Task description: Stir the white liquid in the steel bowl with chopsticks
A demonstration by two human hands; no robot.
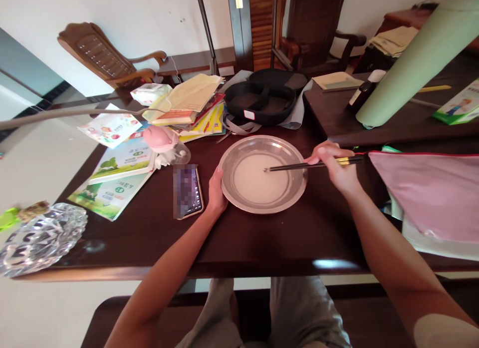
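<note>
A round metal dish (227, 188) stands on the dark wooden table, with a pale, milky liquid (254, 185) covering its bottom. My left hand (217, 190) grips the dish by its left rim; part of the fingers is hidden behind the rim. In my right hand (335, 166) is a pair of dark chopsticks (290, 166) with gold bands near the upper ends. They point left across the dish, and their tips are at the liquid, close together. Whether a small dark speck at the tips is something held, I cannot tell.
Left of the dish lie a phone (189, 190), a pink-topped bottle (162, 138) and booklets (112, 188). A glass bowl (48, 235) sits at the left edge. Behind is an open black case (260, 101). On the right are a pink pouch (441, 193) and a tall green cylinder (419, 63).
</note>
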